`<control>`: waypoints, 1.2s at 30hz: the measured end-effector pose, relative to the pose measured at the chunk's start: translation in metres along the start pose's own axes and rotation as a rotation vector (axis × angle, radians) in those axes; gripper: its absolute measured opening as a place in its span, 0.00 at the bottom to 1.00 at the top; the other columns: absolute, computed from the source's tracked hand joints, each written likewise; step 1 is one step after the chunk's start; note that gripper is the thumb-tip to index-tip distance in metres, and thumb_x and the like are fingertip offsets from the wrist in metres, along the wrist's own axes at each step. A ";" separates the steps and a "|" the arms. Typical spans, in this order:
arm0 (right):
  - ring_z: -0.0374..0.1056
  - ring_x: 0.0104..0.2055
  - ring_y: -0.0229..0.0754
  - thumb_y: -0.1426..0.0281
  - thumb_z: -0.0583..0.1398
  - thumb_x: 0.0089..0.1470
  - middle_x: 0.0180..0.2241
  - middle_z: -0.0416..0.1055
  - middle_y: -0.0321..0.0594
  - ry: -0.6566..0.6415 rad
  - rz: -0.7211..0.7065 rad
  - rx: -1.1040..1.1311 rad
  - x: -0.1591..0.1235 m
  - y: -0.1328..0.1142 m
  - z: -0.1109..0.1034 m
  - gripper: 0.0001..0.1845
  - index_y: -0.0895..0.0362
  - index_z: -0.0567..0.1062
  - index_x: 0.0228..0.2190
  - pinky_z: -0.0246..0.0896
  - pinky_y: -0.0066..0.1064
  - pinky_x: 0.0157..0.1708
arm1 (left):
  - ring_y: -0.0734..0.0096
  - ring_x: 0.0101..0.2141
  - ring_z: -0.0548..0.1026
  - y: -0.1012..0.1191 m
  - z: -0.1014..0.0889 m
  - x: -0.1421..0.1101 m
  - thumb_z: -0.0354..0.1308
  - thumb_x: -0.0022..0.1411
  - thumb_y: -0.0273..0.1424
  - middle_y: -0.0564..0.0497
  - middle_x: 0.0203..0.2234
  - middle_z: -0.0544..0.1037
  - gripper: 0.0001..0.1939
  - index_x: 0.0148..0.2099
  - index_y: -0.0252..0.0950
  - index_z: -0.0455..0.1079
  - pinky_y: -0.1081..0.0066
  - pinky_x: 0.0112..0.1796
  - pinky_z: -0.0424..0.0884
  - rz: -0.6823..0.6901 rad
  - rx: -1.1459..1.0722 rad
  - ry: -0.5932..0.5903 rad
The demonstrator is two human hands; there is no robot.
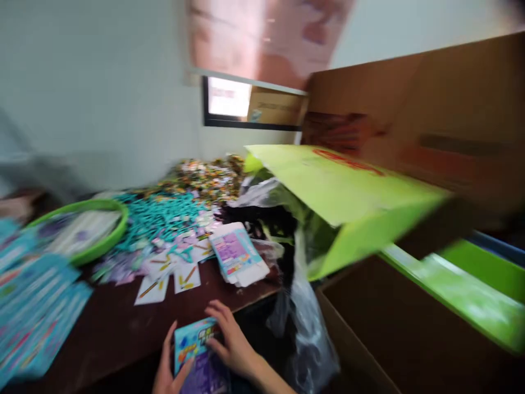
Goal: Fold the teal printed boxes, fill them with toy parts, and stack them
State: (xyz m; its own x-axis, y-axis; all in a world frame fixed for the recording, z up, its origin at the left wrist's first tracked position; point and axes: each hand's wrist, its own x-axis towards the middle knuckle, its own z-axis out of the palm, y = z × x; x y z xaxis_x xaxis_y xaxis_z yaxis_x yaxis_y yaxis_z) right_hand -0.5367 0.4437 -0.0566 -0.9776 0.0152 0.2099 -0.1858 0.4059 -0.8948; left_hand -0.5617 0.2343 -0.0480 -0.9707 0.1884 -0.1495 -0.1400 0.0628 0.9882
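Note:
A small blue and purple printed box is held low in front of me, at the near edge of the table. My left hand grips its left side, with the thumb on the front face. Across its upper right corner lies my right hand, its thumb on the front and its fingers over the top edge. Further off, a stack of flat boxes of like print lies on the dark table. Small printed cards with sticks pictured or lying on them are left of that stack.
Turquoise pieces and multicoloured small parts are heaped at the back. A green basket and fanned blue boxes are at left. Right are a clear plastic bag, a yellow-green box flap and a large cardboard box.

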 end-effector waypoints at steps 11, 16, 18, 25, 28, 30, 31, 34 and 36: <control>0.73 0.33 0.43 0.48 0.67 0.53 0.34 0.77 0.37 -0.003 0.470 0.634 -0.030 -0.007 0.038 0.38 0.52 0.69 0.59 0.72 0.33 0.37 | 0.48 0.62 0.69 0.077 -0.034 0.005 0.70 0.58 0.40 0.41 0.63 0.69 0.44 0.70 0.42 0.54 0.49 0.63 0.63 0.318 -0.313 0.018; 0.68 0.30 0.36 0.53 0.68 0.53 0.35 0.75 0.33 0.058 0.463 0.803 0.001 -0.057 0.037 0.28 0.50 0.73 0.52 0.70 0.30 0.36 | 0.53 0.54 0.74 0.062 -0.024 -0.023 0.70 0.58 0.39 0.43 0.55 0.75 0.33 0.62 0.39 0.64 0.52 0.59 0.68 0.266 -0.310 0.022; 0.69 0.30 0.36 0.55 0.69 0.54 0.34 0.74 0.33 0.004 0.437 0.813 0.007 -0.074 0.041 0.25 0.51 0.74 0.50 0.71 0.31 0.37 | 0.57 0.49 0.75 0.060 -0.031 -0.025 0.69 0.58 0.40 0.45 0.48 0.77 0.25 0.54 0.37 0.69 0.55 0.55 0.70 0.206 -0.334 0.138; 0.74 0.41 0.43 0.53 0.67 0.55 0.51 0.75 0.44 -0.087 0.401 0.794 0.014 -0.086 0.047 0.31 0.51 0.74 0.56 0.74 0.37 0.42 | 0.61 0.44 0.77 0.086 -0.068 -0.001 0.68 0.58 0.41 0.47 0.44 0.79 0.24 0.52 0.35 0.69 0.62 0.49 0.74 0.289 -0.163 0.234; 0.75 0.45 0.45 0.53 0.68 0.54 0.59 0.71 0.46 -0.081 0.381 0.672 0.006 -0.069 0.039 0.35 0.49 0.71 0.60 0.74 0.38 0.46 | 0.62 0.43 0.79 0.111 -0.089 0.000 0.68 0.60 0.40 0.46 0.47 0.79 0.28 0.58 0.37 0.66 0.61 0.47 0.76 0.524 0.168 0.462; 0.76 0.45 0.46 0.52 0.68 0.53 0.59 0.72 0.47 -0.099 0.387 0.593 -0.001 -0.053 0.032 0.34 0.50 0.74 0.58 0.74 0.39 0.47 | 0.60 0.45 0.79 0.142 -0.116 0.001 0.69 0.60 0.39 0.45 0.49 0.78 0.30 0.60 0.38 0.64 0.60 0.48 0.76 0.765 0.411 0.688; 0.76 0.45 0.47 0.50 0.68 0.52 0.57 0.74 0.48 -0.109 0.397 0.559 -0.005 -0.044 0.029 0.33 0.51 0.76 0.56 0.74 0.40 0.47 | 0.59 0.48 0.79 0.162 -0.135 0.002 0.69 0.60 0.39 0.44 0.50 0.78 0.29 0.60 0.39 0.64 0.58 0.50 0.76 0.884 0.545 0.782; 0.77 0.43 0.49 0.47 0.69 0.48 0.53 0.77 0.49 -0.136 0.446 0.505 -0.016 -0.022 0.023 0.33 0.53 0.81 0.50 0.74 0.41 0.48 | 0.55 0.59 0.73 0.231 -0.200 0.013 0.65 0.63 0.43 0.46 0.56 0.76 0.25 0.59 0.41 0.66 0.50 0.60 0.68 1.068 0.985 0.889; 0.78 0.44 0.51 0.44 0.70 0.44 0.52 0.78 0.49 -0.154 0.486 0.503 -0.020 -0.013 0.020 0.35 0.53 0.82 0.48 0.74 0.42 0.49 | 0.54 0.64 0.67 0.267 -0.241 0.026 0.61 0.66 0.43 0.44 0.60 0.72 0.26 0.62 0.38 0.66 0.49 0.65 0.61 1.007 1.198 0.925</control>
State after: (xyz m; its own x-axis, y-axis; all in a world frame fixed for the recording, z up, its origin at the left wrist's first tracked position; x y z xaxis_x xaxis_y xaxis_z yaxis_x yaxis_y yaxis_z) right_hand -0.5163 0.4193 -0.0573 -0.9572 -0.0574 -0.2839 0.2880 -0.0854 -0.9538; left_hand -0.6714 0.0195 0.2207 -0.4283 0.0774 0.9003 0.2987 0.9524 0.0602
